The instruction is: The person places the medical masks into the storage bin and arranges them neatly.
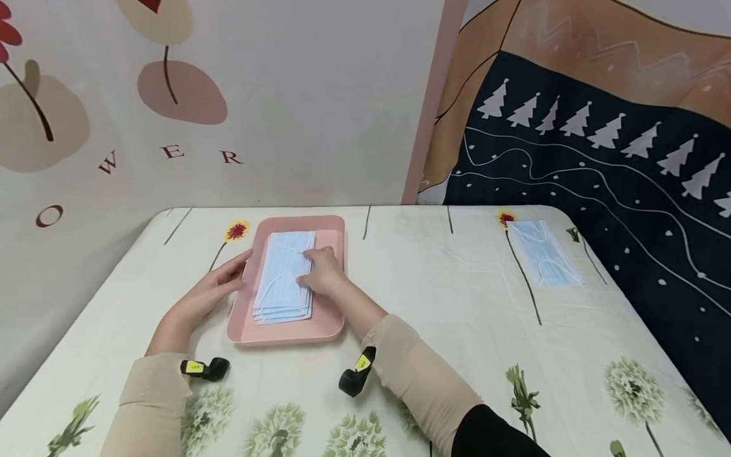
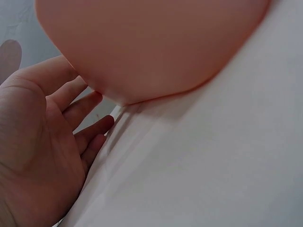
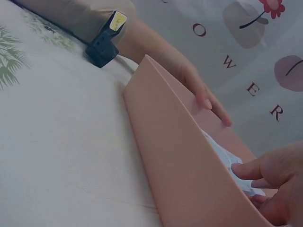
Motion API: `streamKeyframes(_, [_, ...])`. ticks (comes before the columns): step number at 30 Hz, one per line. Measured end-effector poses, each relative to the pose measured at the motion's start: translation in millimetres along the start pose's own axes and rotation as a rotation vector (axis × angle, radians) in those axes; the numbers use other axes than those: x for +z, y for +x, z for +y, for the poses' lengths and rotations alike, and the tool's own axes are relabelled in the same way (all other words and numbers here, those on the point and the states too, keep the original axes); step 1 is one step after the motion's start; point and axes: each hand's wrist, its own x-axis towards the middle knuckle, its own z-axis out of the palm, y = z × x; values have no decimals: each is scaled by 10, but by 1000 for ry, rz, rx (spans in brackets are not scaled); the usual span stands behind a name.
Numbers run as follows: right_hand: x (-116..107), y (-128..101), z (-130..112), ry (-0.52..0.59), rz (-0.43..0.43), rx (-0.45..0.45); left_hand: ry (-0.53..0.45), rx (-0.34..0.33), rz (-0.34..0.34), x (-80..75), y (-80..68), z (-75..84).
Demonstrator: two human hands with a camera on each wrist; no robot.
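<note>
A pink tray (image 1: 328, 325) lies on the table and holds a stack of several light blue face masks (image 1: 282, 292). My right hand (image 1: 321, 271) rests on the stack's right side, fingers lightly bent on the top mask (image 3: 226, 156). My left hand (image 1: 219, 282) lies flat with straight fingers against the tray's left rim (image 3: 199, 101). In the left wrist view the left hand (image 2: 45, 142) touches the tray's outer wall (image 2: 151, 52). In the right wrist view the right hand's fingers (image 3: 265, 165) reach over the tray's near wall (image 3: 175, 151).
One more blue mask (image 1: 545, 254) lies apart at the table's far right. The table carries a pale floral cloth (image 1: 445, 285). A printed wall hanging (image 1: 171, 108) stands behind, and a dark tree-patterned cloth (image 1: 628, 190) runs along the right edge.
</note>
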Motion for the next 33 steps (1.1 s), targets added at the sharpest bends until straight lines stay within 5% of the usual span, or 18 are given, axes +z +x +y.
streamKeyframes(10, [-102, -126, -29, 34, -8, -49, -13, 0, -6, -10, 3, -7])
streamKeyframes(17, [-344, -285, 2, 141, -11, -182, -11, 2, -5, -21, 14, -14])
streamKeyframes(33, [-876, -566, 361, 168, 87, -360, -8, 11, -3, -10, -2, -10])
